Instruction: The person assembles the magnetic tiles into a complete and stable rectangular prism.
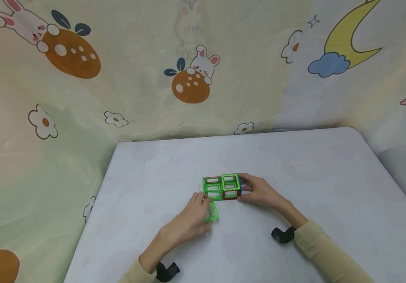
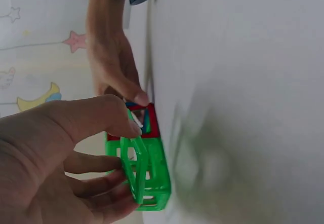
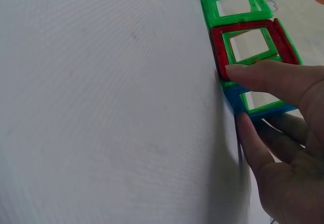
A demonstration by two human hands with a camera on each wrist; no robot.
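Two joined cubes of see-through magnetic building tiles stand on the white table. The left cube (image 1: 212, 192) is mostly green with a red tile at its back; the right cube (image 1: 231, 177) has a green top, a red front (image 3: 218, 46) and a blue right side (image 3: 234, 98). My right hand (image 1: 263, 192) holds that right end, thumb on the red front and other fingers by the blue side. Just in front of the left cube, my left hand (image 1: 193, 215) pinches a loose green square tile (image 1: 214, 210) between thumb and fingers, tilted, its edge close to the cube.
Black wrist devices (image 1: 167, 271) (image 1: 282, 235) sit at both sleeves, low over the table (image 1: 174, 161). Behind the table's far edge hangs a cloth (image 1: 136, 78) printed with rabbits, flowers and a moon.
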